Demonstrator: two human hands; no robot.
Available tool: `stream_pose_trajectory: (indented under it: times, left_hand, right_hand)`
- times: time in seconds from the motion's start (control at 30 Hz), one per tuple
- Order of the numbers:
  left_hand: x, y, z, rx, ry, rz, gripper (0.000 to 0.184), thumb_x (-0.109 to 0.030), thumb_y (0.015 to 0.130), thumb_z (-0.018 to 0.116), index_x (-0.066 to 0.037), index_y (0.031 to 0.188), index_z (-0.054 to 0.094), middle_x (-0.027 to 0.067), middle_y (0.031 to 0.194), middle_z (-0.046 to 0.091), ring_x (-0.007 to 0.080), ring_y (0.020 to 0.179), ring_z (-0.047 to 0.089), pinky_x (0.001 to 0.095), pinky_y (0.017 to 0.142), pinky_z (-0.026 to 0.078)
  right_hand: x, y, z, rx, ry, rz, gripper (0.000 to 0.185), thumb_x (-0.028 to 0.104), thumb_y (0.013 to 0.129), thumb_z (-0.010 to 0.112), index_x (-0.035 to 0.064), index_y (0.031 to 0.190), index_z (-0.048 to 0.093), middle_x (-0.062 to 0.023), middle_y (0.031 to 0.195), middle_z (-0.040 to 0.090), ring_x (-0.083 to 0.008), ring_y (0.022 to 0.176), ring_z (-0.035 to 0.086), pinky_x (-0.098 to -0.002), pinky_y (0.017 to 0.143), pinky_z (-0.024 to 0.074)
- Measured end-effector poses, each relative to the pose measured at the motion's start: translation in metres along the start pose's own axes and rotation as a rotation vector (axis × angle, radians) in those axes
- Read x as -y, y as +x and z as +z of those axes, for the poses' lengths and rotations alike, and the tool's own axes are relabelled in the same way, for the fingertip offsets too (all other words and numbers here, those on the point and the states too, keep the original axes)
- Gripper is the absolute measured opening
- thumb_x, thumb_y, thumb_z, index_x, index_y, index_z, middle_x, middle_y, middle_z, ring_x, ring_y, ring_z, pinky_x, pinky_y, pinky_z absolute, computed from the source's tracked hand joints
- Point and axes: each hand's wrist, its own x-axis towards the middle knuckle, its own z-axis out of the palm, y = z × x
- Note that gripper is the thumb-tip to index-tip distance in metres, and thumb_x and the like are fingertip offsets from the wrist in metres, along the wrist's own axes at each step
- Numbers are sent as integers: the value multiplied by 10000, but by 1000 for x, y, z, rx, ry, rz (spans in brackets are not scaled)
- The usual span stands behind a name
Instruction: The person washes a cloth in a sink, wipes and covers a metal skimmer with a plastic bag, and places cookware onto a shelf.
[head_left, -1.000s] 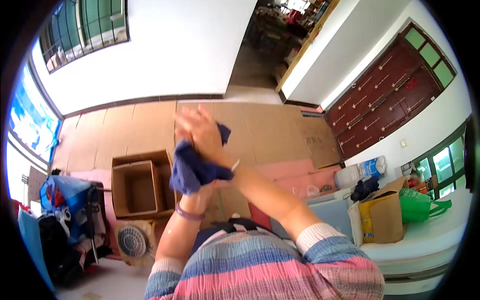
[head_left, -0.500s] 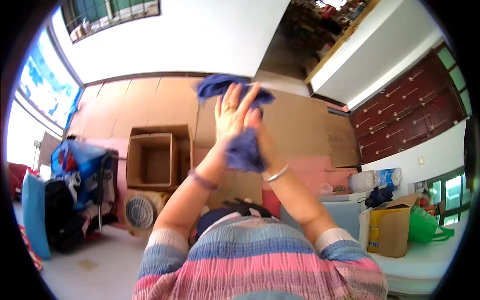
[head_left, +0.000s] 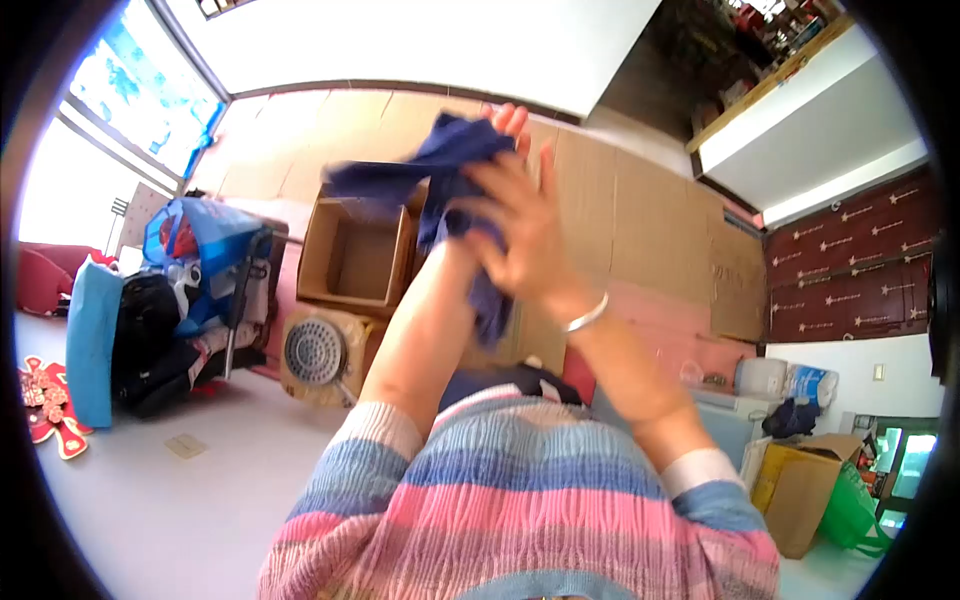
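Observation:
A navy cloth (head_left: 455, 145) lies bunched across my left hand (head_left: 513, 120) and wrist, its loose end blurred out to the left and another fold hanging below. Most of the left hand is hidden by it; only stretched fingers show past its far edge. My right hand (head_left: 525, 235), with a silver bangle on the wrist, is laid over the cloth and the left hand. Its fingers are spread and slightly smeared by motion. Both hands are raised in front of my body and overlap, with cloth between them.
Flattened cardboard (head_left: 610, 215) covers much of the floor. An open cardboard box (head_left: 350, 250) stands left of the hands, near a round grey grille (head_left: 315, 350). Blue bags (head_left: 205, 235) are heaped further left. At the right are a carton (head_left: 805, 490) and a green bag (head_left: 855, 510).
The cloth has swung to the left and now covers most of my left hand. My right hand has come over it into full view. The camera view has shifted.

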Motion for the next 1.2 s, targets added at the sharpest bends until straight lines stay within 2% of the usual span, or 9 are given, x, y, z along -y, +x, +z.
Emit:
stream_pose_trajectory:
  times: [0.1,0.17,0.37,0.53,0.67,0.73,0.77,0.93,1.2]
  left_hand:
    - [-3,-4,78,-408,89,-140,384,-292,914,408,-29,1193,426,125,1190,490,283,1064,483,390,928,396]
    - [5,6,130,-727,283,-54,372,-196,928,352,19,1230,368,164,1247,412,286,1155,426,412,981,362]
    - [-39,39,53,-724,834,560,274,-85,865,427,15,1120,440,131,1009,510,251,920,550,348,799,461]
    - [-86,6,-19,-723,2475,686,218,-12,698,533,-85,904,542,115,824,557,265,788,557,401,652,414]
    - [-50,-51,-49,-193,2996,-437,244,-159,685,574,-44,895,622,114,802,608,222,786,560,429,694,426]
    - [-19,-87,-88,214,3745,431,247,-147,750,553,-13,957,541,53,796,591,184,734,553,409,689,428]
    - [-14,-106,-122,31,4068,1498,265,-167,786,536,-2,993,521,70,854,588,184,800,537,425,776,418]
    - [-57,-167,-50,426,2713,180,251,-187,732,512,-92,955,578,58,1087,573,227,1134,462,416,1030,298]
    - [-339,-318,30,-1836,2278,1305,374,15,690,503,54,1061,482,193,991,517,327,919,505,391,815,408]
  right_hand:
    - [-50,2,7,-347,-4,42,240,222,758,614,82,952,606,-120,1057,576,-293,1031,541,-494,1013,271]
    - [-111,-8,-1,-156,397,1027,289,300,878,488,58,1020,555,-134,971,605,-273,898,604,-452,881,437]
    - [-14,-63,37,-264,1643,1285,338,257,933,419,24,1176,445,-88,1132,550,-200,1025,544,-381,925,429]
    - [45,-50,-10,287,909,862,238,132,875,498,5,1068,553,-109,1091,527,-189,987,506,-289,876,385]
    - [59,-30,23,500,142,-122,318,112,794,548,26,1100,551,-136,1192,496,-301,1110,467,-443,960,333]
    - [20,-66,66,363,270,-54,401,111,741,574,45,1135,538,-128,1253,462,-336,1163,419,-531,994,263]
    - [1,-79,81,243,148,-7,413,107,747,566,21,1148,519,-156,1219,483,-343,1154,426,-487,1010,273]
    - [-96,-101,113,381,134,388,327,59,770,534,15,1094,562,-197,961,591,-371,909,543,-410,798,441]
    - [-83,-97,124,233,1142,1181,418,139,842,386,-50,1210,439,-143,1162,520,-260,1042,531,-362,909,420]
